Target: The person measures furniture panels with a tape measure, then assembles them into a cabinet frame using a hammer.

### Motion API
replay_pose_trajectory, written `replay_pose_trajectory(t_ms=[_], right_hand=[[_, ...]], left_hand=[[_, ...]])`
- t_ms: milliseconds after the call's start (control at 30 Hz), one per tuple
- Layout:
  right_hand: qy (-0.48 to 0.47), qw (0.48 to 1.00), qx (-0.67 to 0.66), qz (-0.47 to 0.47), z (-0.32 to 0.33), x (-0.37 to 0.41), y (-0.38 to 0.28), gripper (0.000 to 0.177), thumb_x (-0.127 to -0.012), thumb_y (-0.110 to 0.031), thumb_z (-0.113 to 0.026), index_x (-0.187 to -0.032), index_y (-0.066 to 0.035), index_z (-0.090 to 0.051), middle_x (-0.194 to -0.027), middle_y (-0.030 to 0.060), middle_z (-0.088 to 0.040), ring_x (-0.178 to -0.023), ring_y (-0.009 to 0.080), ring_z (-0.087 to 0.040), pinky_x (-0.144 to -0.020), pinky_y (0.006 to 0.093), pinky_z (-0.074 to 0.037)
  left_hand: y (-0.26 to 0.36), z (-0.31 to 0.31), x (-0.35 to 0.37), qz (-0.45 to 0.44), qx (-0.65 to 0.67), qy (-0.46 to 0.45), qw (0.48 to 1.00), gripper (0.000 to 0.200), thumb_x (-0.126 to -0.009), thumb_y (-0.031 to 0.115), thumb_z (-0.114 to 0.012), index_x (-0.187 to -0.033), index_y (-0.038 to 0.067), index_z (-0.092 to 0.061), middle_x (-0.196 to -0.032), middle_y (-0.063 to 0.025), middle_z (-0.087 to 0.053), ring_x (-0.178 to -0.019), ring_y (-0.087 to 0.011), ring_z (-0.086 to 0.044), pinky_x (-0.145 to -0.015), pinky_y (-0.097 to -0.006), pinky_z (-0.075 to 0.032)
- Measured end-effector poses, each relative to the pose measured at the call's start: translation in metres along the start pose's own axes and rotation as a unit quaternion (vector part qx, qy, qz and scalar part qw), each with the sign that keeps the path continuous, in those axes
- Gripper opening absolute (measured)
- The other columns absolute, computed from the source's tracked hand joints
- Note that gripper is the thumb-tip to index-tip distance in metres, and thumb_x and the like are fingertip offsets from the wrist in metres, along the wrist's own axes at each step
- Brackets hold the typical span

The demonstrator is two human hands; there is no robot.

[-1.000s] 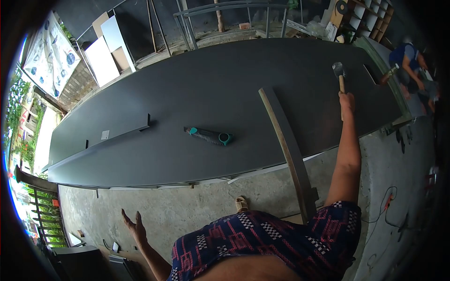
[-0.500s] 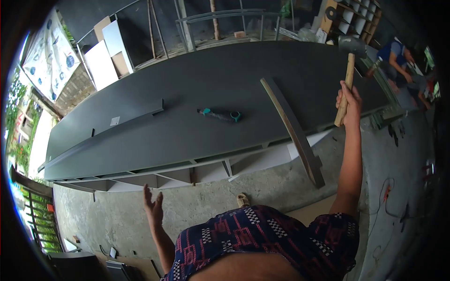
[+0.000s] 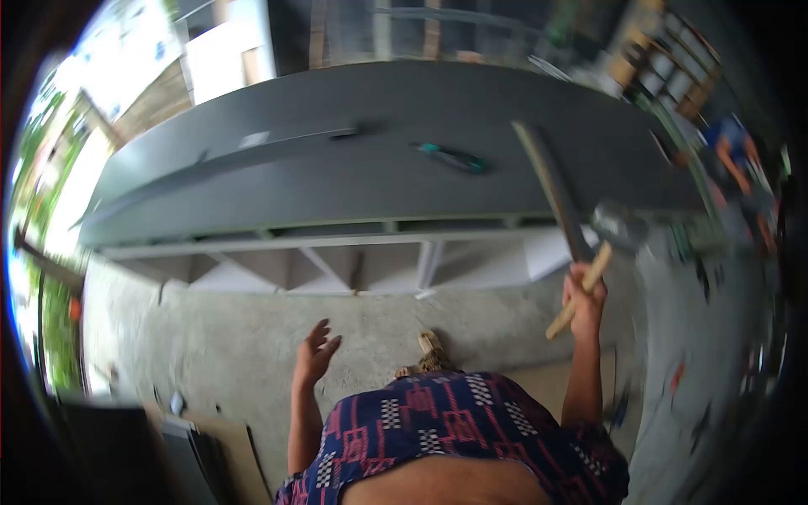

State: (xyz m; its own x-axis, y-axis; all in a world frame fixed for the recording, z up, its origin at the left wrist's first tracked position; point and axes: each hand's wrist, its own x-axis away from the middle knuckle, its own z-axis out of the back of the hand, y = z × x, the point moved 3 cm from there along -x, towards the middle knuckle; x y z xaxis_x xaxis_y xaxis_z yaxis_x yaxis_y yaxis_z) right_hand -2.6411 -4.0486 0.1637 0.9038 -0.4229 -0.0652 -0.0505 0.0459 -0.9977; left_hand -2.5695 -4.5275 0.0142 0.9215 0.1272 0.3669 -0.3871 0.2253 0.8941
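Note:
My right hand (image 3: 583, 299) is closed around the wooden handle of a mallet (image 3: 599, 264), whose dark, bulky head is blurred and points up to the right. Just beyond that hand, a long narrow board (image 3: 547, 178) lies across the large dark grey panel (image 3: 396, 105) and sticks out over its near edge. My left hand (image 3: 317, 353) hangs over the concrete floor with nothing in it, fingers apart. A teal-and-black hand tool (image 3: 454, 158) rests on the panel, its exact kind smeared by motion.
Beneath the panel is a white-sided cabinet frame (image 3: 429, 263) with several open compartments. A long grey strip (image 3: 227, 160) lies on the panel's left. Another person (image 3: 730, 164) crouches at the far right. Dark boards (image 3: 189, 450) lie at lower left.
My right hand has brought the mallet down and left, closer to my body. My view has shifted, and my left hand appears further right, still empty.

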Motion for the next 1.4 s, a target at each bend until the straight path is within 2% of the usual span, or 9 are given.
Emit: replay_pose_trajectory(t_ms=[200,300,567,767,900,1000,1100,1200,1400], right_hand=[[-0.159,0.985,0.059,-0.002,-0.103,0.003,0.058,0.015,-0.074,-0.001,-0.063,-0.088,-0.003,-0.055,-0.072,-0.0002,-0.05,-0.053,0.0046,-0.044,-0.042,0.0192,-0.033],[-0.311,0.947,0.031,-0.078,-0.163,0.007,0.077,0.014,-0.076,-0.005,-0.064,-0.084,-0.005,-0.052,-0.064,-0.0003,-0.049,-0.046,0.005,-0.042,-0.041,0.0177,-0.035],[-0.532,0.835,0.012,-0.14,-0.277,0.044,0.101,0.012,-0.079,-0.007,-0.063,-0.081,-0.005,-0.052,-0.065,0.001,-0.051,-0.047,0.0062,-0.047,-0.038,0.0179,-0.039],[-0.628,0.762,0.06,-0.146,-0.345,0.094,0.124,0.012,-0.079,-0.009,-0.064,-0.08,-0.005,-0.052,-0.062,0.0008,-0.05,-0.045,0.0068,-0.046,-0.036,0.019,-0.038],[-0.659,0.736,0.09,-0.124,-0.401,0.185,0.09,0.011,-0.08,-0.009,-0.063,-0.08,-0.005,-0.052,-0.059,0.0017,-0.05,-0.042,0.0071,-0.045,-0.036,0.0198,-0.036],[-0.667,0.726,0.083,-0.142,-0.44,0.238,0.087,0.011,-0.081,-0.01,-0.062,-0.082,-0.005,-0.052,-0.057,0.0026,-0.05,-0.04,0.0079,-0.045,-0.036,0.0207,-0.036],[-0.687,0.696,0.086,-0.192,-0.47,0.282,0.087,0.013,-0.082,-0.013,-0.061,-0.086,-0.005,-0.051,-0.056,0.0035,-0.05,-0.039,0.0097,-0.044,-0.035,0.0224,-0.037],[-0.703,0.65,0.071,-0.28,-0.508,0.335,0.085,0.014,-0.083,-0.015,-0.06,-0.087,-0.004,-0.052,-0.056,0.0039,-0.05,-0.039,0.0111,-0.045,-0.035,0.024,-0.037],[-0.709,0.619,0.088,-0.326,-0.564,0.392,0.086,0.02,-0.085,-0.024,-0.058,-0.086,-0.005,-0.053,-0.055,0.0018,-0.049,-0.041,0.0105,-0.045,-0.036,0.0258,-0.039]], left_hand=[[0.006,0.008,0.035,0.043,-0.042,0.064,0.996,0.062,-0.078,0.037,-0.063,-0.128,0.008,-0.042,-0.118,-0.0219,-0.052,-0.108,-0.0362,-0.051,-0.087,-0.0392,-0.044],[0.007,0.007,0.059,0.066,-0.054,0.128,0.988,0.063,-0.077,0.041,-0.062,-0.127,0.009,-0.042,-0.119,-0.0221,-0.051,-0.107,-0.0373,-0.052,-0.088,-0.039,-0.043],[-0.025,0.019,0.153,0.173,-0.035,0.294,0.939,0.064,-0.075,0.044,-0.062,-0.126,0.009,-0.044,-0.118,-0.0219,-0.052,-0.107,-0.0349,-0.052,-0.089,-0.0386,-0.042],[-0.088,0.012,0.227,0.258,0.068,0.409,0.872,0.067,-0.074,0.045,-0.063,-0.126,0.008,-0.044,-0.117,-0.0212,-0.053,-0.109,-0.0337,-0.051,-0.09,-0.0379,-0.04],[-0.133,0.051,0.308,0.284,0.136,0.447,0.838,0.064,-0.076,0.039,-0.064,-0.128,0.008,-0.042,-0.119,-0.0217,-0.051,-0.109,-0.0348,-0.051,-0.089,-0.0385,-0.043],[-0.157,0.075,0.336,0.317,0.11,0.465,0.819,0.067,-0.074,0.045,-0.063,-0.126,0.006,-0.044,-0.12,-0.0201,-0.051,-0.11,-0.0329,-0.05,-0.091,-0.0377,-0.04],[-0.178,0.1,0.356,0.334,0.08,0.496,0.797,0.064,-0.075,0.038,-0.064,-0.126,0.005,-0.043,-0.119,-0.0209,-0.051,-0.11,-0.0303,-0.051,-0.09,-0.0359,-0.041],[-0.193,0.141,0.371,0.313,0.052,0.516,0.796,0.064,-0.075,0.039,-0.063,-0.126,0.004,-0.043,-0.12,-0.0201,-0.051,-0.111,-0.0299,-0.05,-0.091,-0.0361,-0.04],[-0.216,0.202,0.374,0.345,0.02,0.459,0.819,0.063,-0.077,0.043,-0.058,-0.126,0.005,-0.043,-0.125,-0.0184,-0.047,-0.115,-0.032,-0.045,-0.096,-0.0374,-0.036]])
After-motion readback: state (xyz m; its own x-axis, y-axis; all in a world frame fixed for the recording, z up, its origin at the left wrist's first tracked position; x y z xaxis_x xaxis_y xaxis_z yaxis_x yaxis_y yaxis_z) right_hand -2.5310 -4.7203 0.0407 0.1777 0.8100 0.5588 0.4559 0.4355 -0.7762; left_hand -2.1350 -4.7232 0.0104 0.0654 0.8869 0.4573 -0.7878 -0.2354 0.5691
